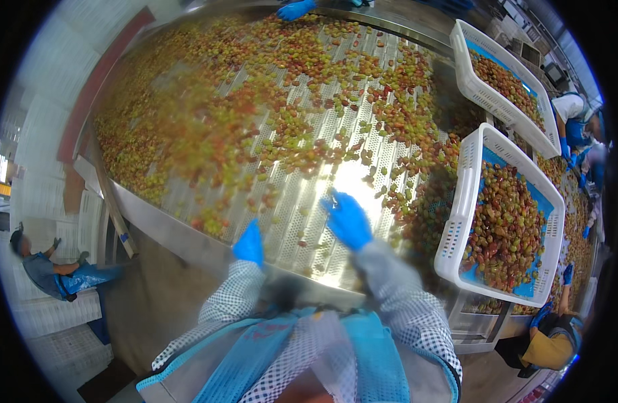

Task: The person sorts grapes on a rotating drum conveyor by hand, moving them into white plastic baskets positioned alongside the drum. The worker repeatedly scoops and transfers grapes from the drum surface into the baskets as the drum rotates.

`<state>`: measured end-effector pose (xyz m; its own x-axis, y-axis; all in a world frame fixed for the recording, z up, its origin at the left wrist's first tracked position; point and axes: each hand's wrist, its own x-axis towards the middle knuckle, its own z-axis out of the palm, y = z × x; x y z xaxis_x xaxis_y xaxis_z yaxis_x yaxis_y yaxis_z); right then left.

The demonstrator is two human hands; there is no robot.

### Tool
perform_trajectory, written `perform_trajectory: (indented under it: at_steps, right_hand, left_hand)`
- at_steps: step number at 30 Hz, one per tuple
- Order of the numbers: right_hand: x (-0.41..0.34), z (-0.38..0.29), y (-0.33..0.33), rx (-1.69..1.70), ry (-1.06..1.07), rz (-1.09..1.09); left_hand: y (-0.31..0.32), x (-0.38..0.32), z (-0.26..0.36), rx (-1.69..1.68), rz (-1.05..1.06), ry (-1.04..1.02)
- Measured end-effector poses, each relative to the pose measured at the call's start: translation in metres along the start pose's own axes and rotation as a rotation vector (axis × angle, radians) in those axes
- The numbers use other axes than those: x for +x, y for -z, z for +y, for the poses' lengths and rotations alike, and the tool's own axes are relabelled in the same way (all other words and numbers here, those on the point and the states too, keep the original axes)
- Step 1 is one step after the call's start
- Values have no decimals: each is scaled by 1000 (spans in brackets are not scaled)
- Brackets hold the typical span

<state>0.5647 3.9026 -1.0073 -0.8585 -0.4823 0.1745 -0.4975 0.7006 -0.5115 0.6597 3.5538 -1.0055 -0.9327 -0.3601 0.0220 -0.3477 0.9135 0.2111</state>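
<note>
A perforated, ridged metal sorting table spreads before me, strewn with small oval red-and-green fruits. My left hand, in a blue glove, hovers by the table's near edge, fingers pointing away from me; whether it grips anything is hidden. Farther to the right, my right hand, also gloved in blue, is over the metal with its fingers bent. A tiny shiny spot shows at its fingertips, too small to identify. Scattered fruits lie around both hands, and those on the left half of the table look blurred.
Two white plastic crates lined with blue hold more fruits at the right. A wooden bar slants at the left edge. Another person's gloved hand is at the far side. Other people stand left and right; stacked white crates line the left.
</note>
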Motion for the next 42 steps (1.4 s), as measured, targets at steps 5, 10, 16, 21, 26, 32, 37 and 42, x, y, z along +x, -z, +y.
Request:
perform_trajectory:
  at_steps: [5,10,16,21,26,32,37,42]
  right_hand:
    - [2,106,54,-52,-546,908]
    - [-47,207,56,-574,-1100,797]
    - [33,157,37,-282,-499,668]
    - [128,58,52,93,66,480]
    - [263,22,41,334,-90,271]
    - [335,17,15,74,5,246]
    - [351,3,14,112,32,306]
    - [330,1,30,273,-86,375]
  left_hand:
    - [5,-5,12,124,-59,4]
    - [23,-20,42,45,-117,72]
    - [14,-29,53,-34,-155,156]
    - [-11,-33,45,-206,-82,178]
    - [-10,-46,64,15,58,16]
    - [1,-53,94,93,13,79]
    - [-4,-57,105,86,-45,138]
    - [-10,-66,116,7,-8,141]
